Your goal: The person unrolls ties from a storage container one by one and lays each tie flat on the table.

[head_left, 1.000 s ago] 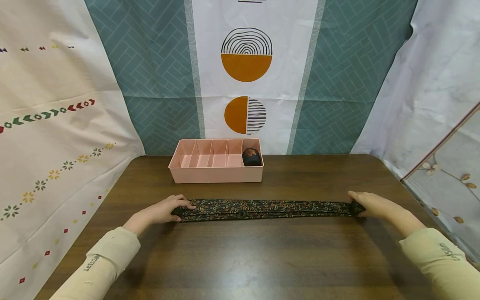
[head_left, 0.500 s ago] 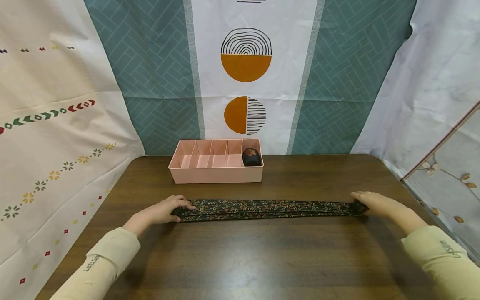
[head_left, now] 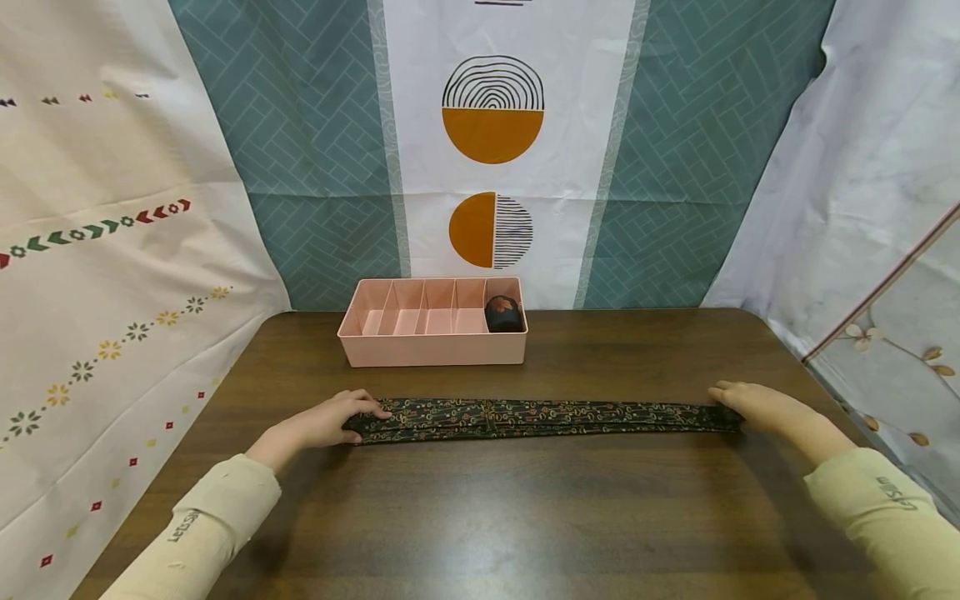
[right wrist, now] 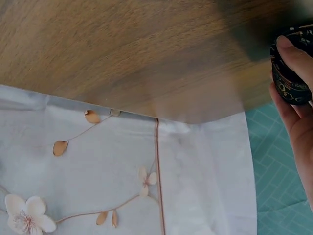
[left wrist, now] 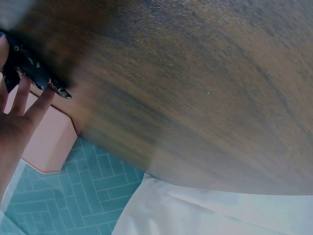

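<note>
A long folded strip of dark cloth [head_left: 540,418], printed with small gold, green and orange figures, lies stretched across the table. A seam crosses it near its middle. My left hand [head_left: 339,418] holds its left end, fingers over the top and thumb at the near edge. In the left wrist view, the cloth end [left wrist: 34,68] sits between thumb and fingers. At the other end, my right hand [head_left: 761,410] pinches the cloth. The right wrist view has the thumb on the folded end [right wrist: 288,85] and fingers behind it.
Behind the cloth stands a pink divided box [head_left: 435,351]. A rolled black cloth [head_left: 503,314] with an orange leaf print sits in its rightmost compartment. The brown wooden table [head_left: 480,517] ends at patterned curtains [head_left: 322,167] at the back and sides.
My right hand has shifted slightly to the right, and the cloth's right end now reaches further and lies flatter. The left hand has stayed in place.
</note>
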`<move>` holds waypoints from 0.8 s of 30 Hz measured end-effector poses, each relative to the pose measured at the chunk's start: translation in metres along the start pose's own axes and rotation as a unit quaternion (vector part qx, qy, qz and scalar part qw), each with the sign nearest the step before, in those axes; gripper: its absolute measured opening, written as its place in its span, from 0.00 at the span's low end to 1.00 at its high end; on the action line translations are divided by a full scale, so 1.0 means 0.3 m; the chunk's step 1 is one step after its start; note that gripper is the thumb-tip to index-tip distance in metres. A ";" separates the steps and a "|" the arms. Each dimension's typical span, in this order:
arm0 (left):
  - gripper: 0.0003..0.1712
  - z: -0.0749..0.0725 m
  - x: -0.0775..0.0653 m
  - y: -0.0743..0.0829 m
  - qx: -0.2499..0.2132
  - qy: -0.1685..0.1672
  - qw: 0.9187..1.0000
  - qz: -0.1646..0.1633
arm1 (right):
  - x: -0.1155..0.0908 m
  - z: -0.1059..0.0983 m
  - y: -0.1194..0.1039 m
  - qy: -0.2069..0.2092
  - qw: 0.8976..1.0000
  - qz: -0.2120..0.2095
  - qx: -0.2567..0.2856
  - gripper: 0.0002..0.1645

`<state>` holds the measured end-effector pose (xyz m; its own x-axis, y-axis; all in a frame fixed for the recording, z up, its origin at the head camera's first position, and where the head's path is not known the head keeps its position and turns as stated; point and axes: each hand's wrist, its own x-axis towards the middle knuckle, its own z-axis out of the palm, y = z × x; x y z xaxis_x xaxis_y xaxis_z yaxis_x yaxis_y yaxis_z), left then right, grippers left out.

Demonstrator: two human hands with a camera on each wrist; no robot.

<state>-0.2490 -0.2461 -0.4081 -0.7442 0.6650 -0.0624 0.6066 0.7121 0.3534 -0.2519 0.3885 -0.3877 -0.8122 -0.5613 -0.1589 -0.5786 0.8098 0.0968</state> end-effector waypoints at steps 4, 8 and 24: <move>0.26 0.000 0.000 0.000 -0.002 -0.002 1.000 -0.004 | -0.003 0.004 0.002 0.008 1.000 -0.005 -0.010 0.33; 0.26 0.000 0.001 0.001 -0.001 -0.002 1.000 -0.003 | -0.009 0.011 0.010 0.019 1.000 -0.002 -0.005 0.33; 0.26 -0.002 0.001 0.001 -0.004 -0.003 1.000 -0.005 | -0.027 0.032 0.042 0.045 0.999 -0.006 -0.008 0.32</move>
<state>-0.2491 -0.2458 -0.4075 -0.7484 0.6593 -0.0721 0.5969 0.7170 0.3599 -0.2519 0.4050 -0.3945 -0.8079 -0.5851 -0.0710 -0.5893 0.8003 0.1108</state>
